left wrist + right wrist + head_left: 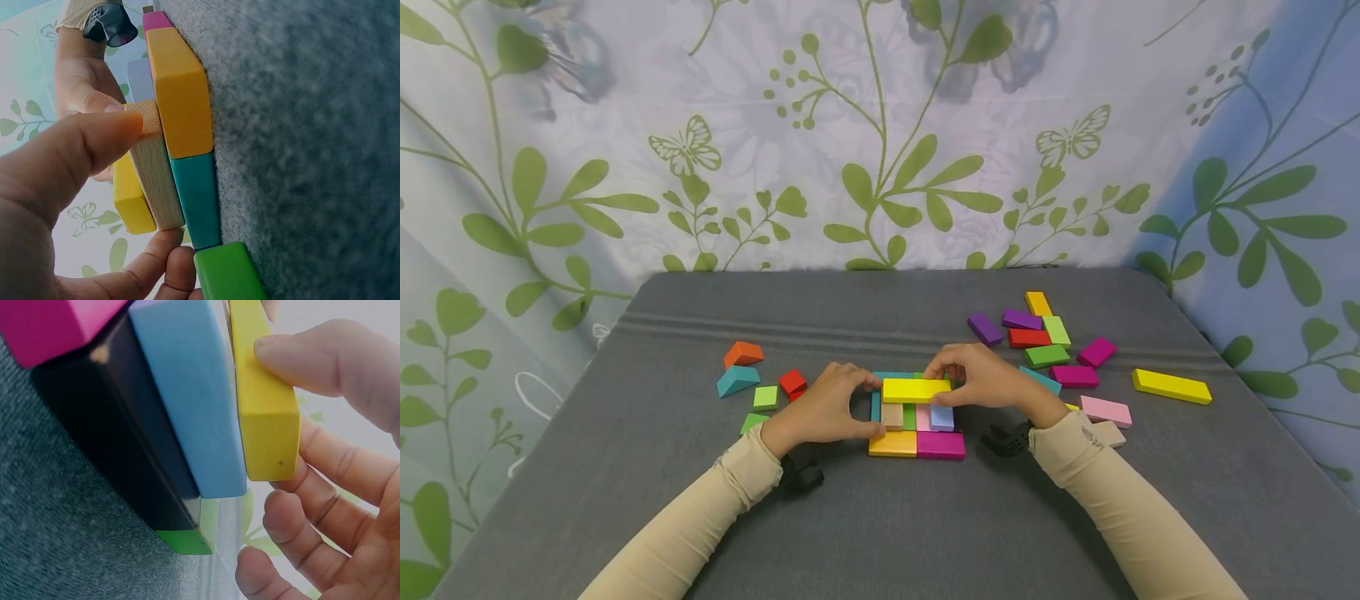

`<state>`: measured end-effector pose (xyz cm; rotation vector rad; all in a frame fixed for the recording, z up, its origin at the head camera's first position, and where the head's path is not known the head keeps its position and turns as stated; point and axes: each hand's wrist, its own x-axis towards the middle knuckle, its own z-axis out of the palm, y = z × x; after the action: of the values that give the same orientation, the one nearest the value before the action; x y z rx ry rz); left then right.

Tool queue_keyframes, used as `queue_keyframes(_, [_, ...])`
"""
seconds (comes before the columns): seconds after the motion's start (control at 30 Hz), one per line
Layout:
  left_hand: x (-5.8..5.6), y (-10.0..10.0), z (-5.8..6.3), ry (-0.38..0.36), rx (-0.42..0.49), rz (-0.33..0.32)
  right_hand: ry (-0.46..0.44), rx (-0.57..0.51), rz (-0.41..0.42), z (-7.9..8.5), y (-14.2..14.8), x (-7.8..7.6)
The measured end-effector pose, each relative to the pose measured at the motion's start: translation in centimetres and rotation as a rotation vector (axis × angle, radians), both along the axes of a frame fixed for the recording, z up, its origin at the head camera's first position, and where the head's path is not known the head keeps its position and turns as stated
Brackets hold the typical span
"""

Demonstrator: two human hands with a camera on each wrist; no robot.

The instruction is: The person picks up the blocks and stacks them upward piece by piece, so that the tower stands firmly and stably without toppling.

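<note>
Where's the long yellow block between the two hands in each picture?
Head: yellow block, just below and right of centre.
Left wrist: yellow block, left of centre, beside the wooden block.
Right wrist: yellow block, right of centre, mostly upper half.
Shared landmark: pale blue block.

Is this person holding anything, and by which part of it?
Yes: the right hand grips the long yellow block near its right-hand end. The left hand appears to pinch the plain wooden block beneath it by its two ends.
</note>
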<state>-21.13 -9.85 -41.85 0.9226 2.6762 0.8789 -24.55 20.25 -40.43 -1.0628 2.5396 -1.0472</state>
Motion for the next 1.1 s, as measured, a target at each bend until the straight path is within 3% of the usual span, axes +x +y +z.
queue_keyframes(0.53, [-0.1,0.0,-0.1,-0.018,0.007,0.0,0.027,-0.002,-0.035,0.5,0.9,0.4])
queue_keyframes(0.77, [0.0,-0.1,-0.1,-0.019,0.012,-0.001,0.069,-0.046,-0.127,2.2,4.6,1.1])
queue_keyframes(0.93, [0.0,-0.2,-0.2,-0.025,0.01,0.003,0.151,-0.077,-0.205,4.1,7.9,1.9])
queue_keyframes(1.1, [0.0,-0.2,-0.1,-0.029,0.015,-0.004,0.215,-0.163,-0.256,4.6,11.8,2.2])
